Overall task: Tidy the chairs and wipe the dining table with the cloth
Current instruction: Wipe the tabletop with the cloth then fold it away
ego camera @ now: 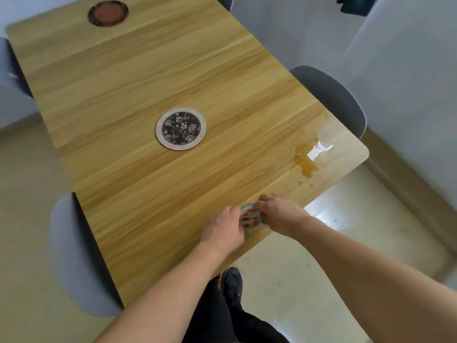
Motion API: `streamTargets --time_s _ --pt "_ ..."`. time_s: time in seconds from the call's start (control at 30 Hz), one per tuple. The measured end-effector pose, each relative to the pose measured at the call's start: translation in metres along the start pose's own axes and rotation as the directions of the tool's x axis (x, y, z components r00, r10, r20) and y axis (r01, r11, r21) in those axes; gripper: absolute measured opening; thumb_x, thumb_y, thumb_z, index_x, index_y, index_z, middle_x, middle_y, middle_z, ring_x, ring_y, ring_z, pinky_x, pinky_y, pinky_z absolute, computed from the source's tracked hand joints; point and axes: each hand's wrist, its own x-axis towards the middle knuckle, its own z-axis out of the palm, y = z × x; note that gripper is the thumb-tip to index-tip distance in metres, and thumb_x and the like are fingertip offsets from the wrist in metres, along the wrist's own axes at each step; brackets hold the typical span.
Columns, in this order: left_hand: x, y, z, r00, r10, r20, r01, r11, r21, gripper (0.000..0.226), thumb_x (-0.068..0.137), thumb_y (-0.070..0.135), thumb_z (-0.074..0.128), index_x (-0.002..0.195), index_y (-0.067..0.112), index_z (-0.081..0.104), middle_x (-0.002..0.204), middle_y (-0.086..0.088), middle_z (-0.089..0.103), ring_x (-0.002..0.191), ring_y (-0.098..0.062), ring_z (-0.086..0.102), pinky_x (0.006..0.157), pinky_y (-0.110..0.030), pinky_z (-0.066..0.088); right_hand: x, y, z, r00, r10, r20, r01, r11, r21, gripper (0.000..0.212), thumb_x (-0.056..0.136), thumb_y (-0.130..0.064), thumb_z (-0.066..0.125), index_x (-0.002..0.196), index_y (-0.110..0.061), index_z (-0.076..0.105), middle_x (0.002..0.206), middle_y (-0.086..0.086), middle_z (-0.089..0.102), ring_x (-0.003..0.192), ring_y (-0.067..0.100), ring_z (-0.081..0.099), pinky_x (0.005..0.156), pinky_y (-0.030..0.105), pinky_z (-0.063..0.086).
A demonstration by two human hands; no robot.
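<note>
A small patterned cloth [251, 219], white with red and dark marks and a blue edge, lies on the wooden dining table [153, 78] close to its near edge. My left hand [223, 229] grips the cloth's left side and my right hand [279, 214] grips its right side; most of the cloth is hidden between them. An amber liquid spill [305, 162] spreads near the table's right corner. A grey chair [338, 100] is tucked at the right side, another grey chair [74, 256] at the left side.
A round floral coaster [181, 128] sits mid-table and a reddish round mat [108, 13] at the far end. A further chair [10, 65] shows at the far left. My dark shoe [232, 280] stands on the pale floor beside the table edge.
</note>
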Motion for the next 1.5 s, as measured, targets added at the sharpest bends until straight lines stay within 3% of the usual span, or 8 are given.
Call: streamTargets --time_s 0.23,0.43,0.57,0.8,1.0,1.23,1.37,1.5 --pt "0.066 -0.029 -0.092 0.973 0.027 -0.229 -0.014 0.998 0.060 0.023 0.086 0.016 0.054 0.108 0.010 0.055 0.110 -0.013 0.060 0.101 -0.035 0.057 0.080 -0.040 0.046 0.075 -0.003 -0.084 0.966 -0.070 -0.250 0.031 0.987 -0.157 0.030 0.092 -0.023 0.049 0.121 -0.024 0.057 0.115 0.000 0.054 0.107 0.024 0.054 0.088 0.033 0.039" --pt "0.130 -0.031 -0.089 0.971 -0.073 -0.227 0.081 0.996 0.027 0.030 0.086 0.028 0.062 0.111 0.012 0.058 0.112 -0.010 0.060 0.105 -0.033 0.058 0.081 -0.040 0.047 0.143 0.042 -0.089 0.973 -0.135 -0.189 0.066 0.941 -0.332 0.029 0.092 -0.018 0.052 0.121 -0.023 0.057 0.117 0.000 0.056 0.106 0.023 0.054 0.089 0.032 0.038" --pt "0.135 -0.026 -0.053 0.953 -0.203 -0.223 0.187 0.978 -0.092 0.033 0.083 0.030 0.064 0.111 0.015 0.058 0.110 -0.010 0.063 0.103 -0.034 0.060 0.081 -0.041 0.049 0.155 0.059 -0.052 0.978 -0.148 -0.149 0.112 0.968 -0.226 0.029 0.088 -0.015 0.051 0.116 -0.016 0.060 0.118 0.005 0.057 0.108 0.029 0.054 0.091 0.037 0.038" --pt "0.088 0.058 0.020 0.981 -0.184 0.068 0.183 0.983 0.010 0.046 0.083 0.044 0.063 0.124 0.028 0.051 0.115 0.000 0.064 0.106 -0.026 0.062 0.083 -0.038 0.052 0.039 0.097 -0.022 0.979 -0.187 0.084 0.198 0.968 -0.152 0.040 0.088 -0.013 0.050 0.128 -0.016 0.054 0.121 0.004 0.053 0.114 0.027 0.048 0.098 0.034 0.032" --pt "0.087 0.099 0.016 0.963 -0.169 0.208 0.188 0.979 -0.076 0.039 0.078 0.052 0.062 0.107 0.026 0.059 0.104 0.002 0.067 0.097 -0.024 0.065 0.074 -0.032 0.052 0.022 0.127 -0.046 0.946 -0.247 0.208 0.285 0.942 -0.178 0.031 0.086 -0.013 0.051 0.115 -0.018 0.061 0.111 0.005 0.057 0.108 0.027 0.053 0.090 0.033 0.035" --pt "0.162 0.066 -0.073 0.967 -0.159 -0.200 0.164 0.986 0.006 0.026 0.080 0.036 0.067 0.096 0.019 0.056 0.102 -0.005 0.055 0.096 -0.029 0.058 0.075 -0.038 0.050 0.102 0.144 -0.112 0.957 -0.256 -0.136 0.223 0.950 -0.218 0.031 0.088 -0.022 0.052 0.118 -0.022 0.061 0.113 0.002 0.059 0.107 0.028 0.054 0.088 0.035 0.038" --pt "0.202 0.061 -0.077 0.974 -0.120 -0.195 0.131 0.990 0.047 0.025 0.084 0.026 0.063 0.103 0.011 0.056 0.107 -0.006 0.047 0.100 -0.028 0.055 0.080 -0.041 0.048 0.146 0.155 -0.114 0.972 -0.218 -0.087 0.182 0.934 -0.308 0.029 0.091 -0.018 0.050 0.118 -0.021 0.060 0.114 0.002 0.057 0.109 0.027 0.052 0.091 0.036 0.038" --pt "0.196 0.074 -0.040 0.968 -0.145 -0.203 0.147 0.989 -0.009 0.028 0.086 0.017 0.059 0.112 0.012 0.051 0.112 -0.008 0.049 0.101 -0.033 0.056 0.081 -0.042 0.045 0.138 0.170 -0.087 0.983 -0.178 -0.047 0.170 0.975 -0.144 0.036 0.091 -0.023 0.049 0.126 -0.023 0.057 0.120 0.002 0.053 0.114 0.028 0.049 0.097 0.037 0.036"
